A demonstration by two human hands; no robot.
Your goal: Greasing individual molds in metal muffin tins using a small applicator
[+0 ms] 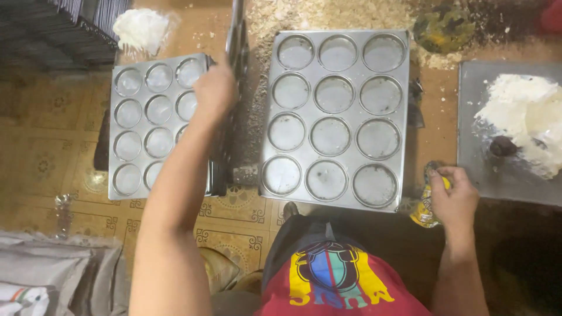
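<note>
**Baking Trays Laid Out on a Tiled Floor**

A person crouches over the big tray (336, 117), a twelve-cup metal muffin pan lying flat on the floor (47, 152), its round cups facing up and looking empty and lightly smeared. To the left of the big tray lies a second tray (146, 126) of the same kind, partly hidden behind the person's forearm. Between the two, a third pan (234, 70) stands on edge, apparently so that it can be lifted or tipped; the left hand (215, 88) is clamped on its upper rim and keeps it upright. To the right of the big tray sits a flat sheet (503, 169) bearing a heap of white fat (527, 117), with a dark lump resting in it, likely kept close for greasing. At the big tray's lower right corner, the right hand (453, 196) curls its fingers around a crumpled yellow wrapper (426, 210), touching it just off the tray's edge. Above and left of the big tray lies a smaller white lump (140, 29). Sawdust-like crumbs scatter beyond the big tray's far edge.
</note>
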